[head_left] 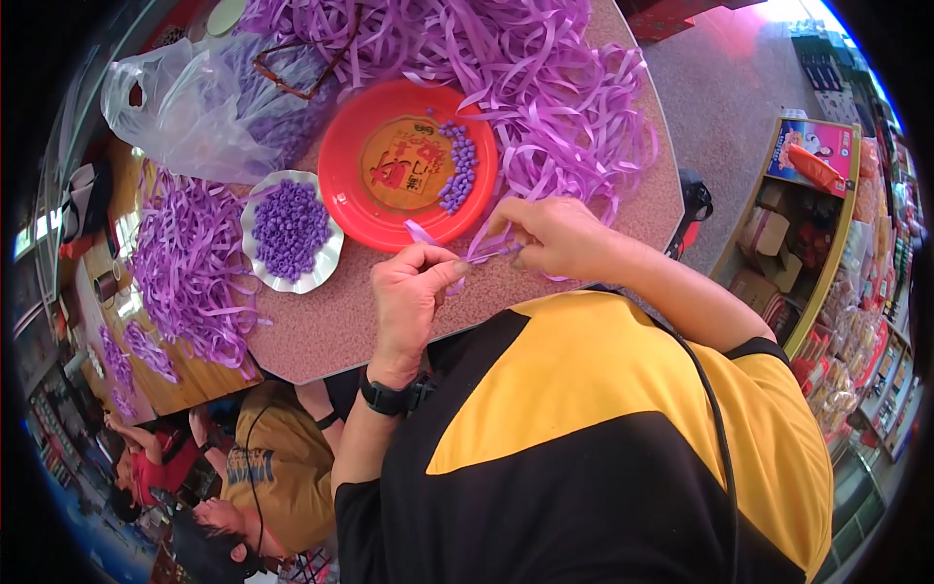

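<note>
My left hand (411, 297) pinches a purple ribbon (484, 255) between thumb and fingertips, just below the red plate's rim. To its right, my right hand (559, 234) is closed on the same ribbon, with small purple bits showing by its fingertips. The strip spans the short gap between both hands, and a loose end sticks up above the left thumb. Right beyond them lies the red round plate (341, 195), with small purple beads (459, 167) gathered along its right side.
A white scalloped dish (327, 255) full of purple beads stands left of the plate. Heaps of purple ribbon (574, 127) cover the table's far side, and another ribbon pile (190, 263) lies left. Eyeglasses (292, 90) rest on a clear plastic bag (185, 107). Other people sit at lower left.
</note>
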Demonstrator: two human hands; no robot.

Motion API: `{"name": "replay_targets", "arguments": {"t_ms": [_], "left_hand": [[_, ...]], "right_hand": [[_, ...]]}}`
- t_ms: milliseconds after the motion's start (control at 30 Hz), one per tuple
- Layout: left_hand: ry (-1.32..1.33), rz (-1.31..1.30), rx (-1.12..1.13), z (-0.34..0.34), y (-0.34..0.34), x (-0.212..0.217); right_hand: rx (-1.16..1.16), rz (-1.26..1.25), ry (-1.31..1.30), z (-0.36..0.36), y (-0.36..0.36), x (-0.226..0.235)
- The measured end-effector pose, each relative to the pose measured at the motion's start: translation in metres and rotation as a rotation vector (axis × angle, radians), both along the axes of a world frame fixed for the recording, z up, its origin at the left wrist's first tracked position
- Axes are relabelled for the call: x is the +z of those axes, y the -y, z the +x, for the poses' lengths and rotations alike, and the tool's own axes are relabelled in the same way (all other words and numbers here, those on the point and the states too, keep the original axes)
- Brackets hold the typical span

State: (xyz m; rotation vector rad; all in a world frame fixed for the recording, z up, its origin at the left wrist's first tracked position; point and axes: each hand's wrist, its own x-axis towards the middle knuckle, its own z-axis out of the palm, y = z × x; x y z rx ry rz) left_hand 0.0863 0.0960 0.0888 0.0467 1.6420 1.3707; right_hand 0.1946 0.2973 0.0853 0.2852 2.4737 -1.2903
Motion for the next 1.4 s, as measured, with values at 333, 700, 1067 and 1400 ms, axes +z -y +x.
{"name": "replay_targets", "arguments": {"t_ms": [333, 700, 1067, 1400], "left_hand": [[0.075, -0.005, 0.035, 0.003, 0.003, -0.004], [0.064, 0.044, 0.037, 0.005, 0.005, -0.003], [-0.006, 0.069, 0.011, 0.005, -0.002, -0.011], [-0.059, 0.005, 0.068, -0.026, 0.037, -0.024]], "right_hand": [[0.142, 0.280, -0.323, 0.003, 0.018, -0.006], [0.074, 0.297, -0.359, 0.006, 0.017, 0.005], [-0.048, 0.207, -0.370, 0.011, 0.015, 0.006], [-0.380, -0.147, -0.181, 0.048, -0.069, 0.000]]}}
